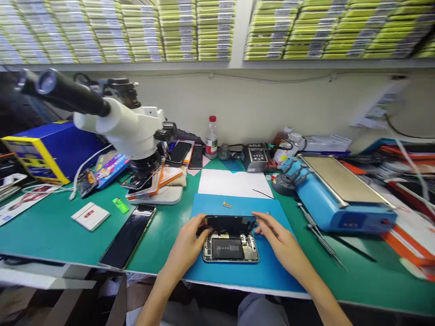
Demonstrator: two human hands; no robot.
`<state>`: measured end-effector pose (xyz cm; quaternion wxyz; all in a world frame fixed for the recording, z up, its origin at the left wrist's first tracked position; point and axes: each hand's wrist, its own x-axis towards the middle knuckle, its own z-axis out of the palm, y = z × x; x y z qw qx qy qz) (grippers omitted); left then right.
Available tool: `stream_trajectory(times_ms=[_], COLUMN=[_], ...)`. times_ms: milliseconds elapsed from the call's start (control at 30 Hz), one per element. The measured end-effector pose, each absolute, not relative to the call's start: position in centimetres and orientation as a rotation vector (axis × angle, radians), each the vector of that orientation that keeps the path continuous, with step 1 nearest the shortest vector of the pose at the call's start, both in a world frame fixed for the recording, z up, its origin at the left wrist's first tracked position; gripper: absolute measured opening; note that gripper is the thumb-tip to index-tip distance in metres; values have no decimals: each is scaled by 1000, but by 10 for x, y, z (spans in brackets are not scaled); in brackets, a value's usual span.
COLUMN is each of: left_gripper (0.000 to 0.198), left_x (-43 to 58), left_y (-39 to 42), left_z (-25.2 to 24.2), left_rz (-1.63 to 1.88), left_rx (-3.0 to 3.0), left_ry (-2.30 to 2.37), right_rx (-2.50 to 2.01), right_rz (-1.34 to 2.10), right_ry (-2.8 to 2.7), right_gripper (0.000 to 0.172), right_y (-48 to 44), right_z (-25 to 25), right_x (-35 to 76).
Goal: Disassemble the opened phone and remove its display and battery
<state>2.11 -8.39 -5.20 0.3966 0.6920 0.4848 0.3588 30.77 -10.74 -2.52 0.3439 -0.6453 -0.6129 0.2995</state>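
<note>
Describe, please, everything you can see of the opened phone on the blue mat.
The phone lies flat and open on the blue mat. Its silvery frame shows a black battery and circuit parts. The dark screen stands raised along the far edge. The left hand grips the screen's left end; the right hand touches its right end.

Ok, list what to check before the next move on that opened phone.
1. Left hand grips the black screen panel's left end: ok.
2. Right hand fingers touch the panel's right end: ok.
3. Opened grey phone body lies flat on the blue rubber mat: ok.
4. Cables between panel and body unplugged: cannot tell.
5. Small loose metal part on the mat, apart from the phone: ok.
6. Thin metal tweezers lie on the green table right of the mat: ok.
</note>
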Motion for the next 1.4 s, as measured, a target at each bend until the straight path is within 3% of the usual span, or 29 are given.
stream_trajectory(times_ms=[133,300,433,800,1400], left_gripper=[14,16,14,18,17], left_x=[19,19,19,19,16], left_y=[-83,-83,-82,-82,-81], left_z=[-57,-60,-63,-60,-54], left_rz=[890,893,904,920,895], left_rx=[1744,1750,1772,1777,1804], left_ry=[1185,1160,1183,1191,1210], right_rx=[-1800,-2064,-2272,-2598,-2509], right_rz=[555,124,-36,-77,105], right_ry=[-1491,-1447,-1497,-1342,-998], right_gripper=[62,42,45,44,45], right_y=[-103,-70,-41,-31,25], right_z=[-11,2,8,10,3], right_x=[315,344,357,359,350])
